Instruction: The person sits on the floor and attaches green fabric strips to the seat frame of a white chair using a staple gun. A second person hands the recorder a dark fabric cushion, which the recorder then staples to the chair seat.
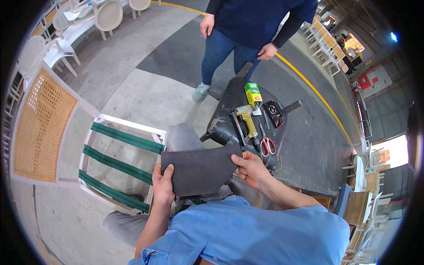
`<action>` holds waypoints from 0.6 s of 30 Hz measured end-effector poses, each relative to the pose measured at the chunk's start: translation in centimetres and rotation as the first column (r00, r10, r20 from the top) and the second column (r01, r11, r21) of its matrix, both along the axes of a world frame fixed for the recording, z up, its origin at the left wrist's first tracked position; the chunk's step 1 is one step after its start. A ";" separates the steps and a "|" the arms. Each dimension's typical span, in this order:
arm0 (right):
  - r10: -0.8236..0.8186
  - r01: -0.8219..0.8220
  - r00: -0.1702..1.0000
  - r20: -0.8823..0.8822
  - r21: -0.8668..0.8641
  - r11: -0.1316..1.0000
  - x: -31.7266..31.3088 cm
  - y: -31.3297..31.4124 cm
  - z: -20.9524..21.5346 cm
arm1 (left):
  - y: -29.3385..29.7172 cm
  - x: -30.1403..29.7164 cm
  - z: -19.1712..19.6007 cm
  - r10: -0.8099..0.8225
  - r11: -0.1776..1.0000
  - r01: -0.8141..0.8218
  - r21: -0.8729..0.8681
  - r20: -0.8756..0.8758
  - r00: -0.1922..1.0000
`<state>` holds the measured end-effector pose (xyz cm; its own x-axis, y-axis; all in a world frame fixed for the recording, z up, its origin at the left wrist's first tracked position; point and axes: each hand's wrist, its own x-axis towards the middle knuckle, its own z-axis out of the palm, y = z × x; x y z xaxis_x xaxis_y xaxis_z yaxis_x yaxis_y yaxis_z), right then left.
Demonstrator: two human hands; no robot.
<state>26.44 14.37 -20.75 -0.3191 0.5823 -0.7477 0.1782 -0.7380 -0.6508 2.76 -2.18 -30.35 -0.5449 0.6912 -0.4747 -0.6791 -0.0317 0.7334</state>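
Matt sheet (201,173), perhaps leather, woven cane backrest (44,128)

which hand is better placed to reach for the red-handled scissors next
The right hand, most likely: it pinches the dark sheet at its right end, close to the scissors. The left hand holds the left end, farther off, beside the green-strapped chair. Both hands are occupied.

The sheet (201,174) is dark grey, the straps (118,164) green, and the cane panel (44,128) lattice-patterned tan.
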 end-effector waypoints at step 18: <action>-0.155 0.113 0.976 0.151 0.255 0.960 -1.5 -2.3 -2.0 | 0.4 -0.7 1.1 -0.116 0.989 0.117 -0.087 0.022 0.993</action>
<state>24.89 12.04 -22.77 -0.1078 0.7820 -0.6139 0.2102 -0.5856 -0.7828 2.02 -1.75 -29.23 -0.4545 0.7044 -0.5451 -0.6865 0.1129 0.7183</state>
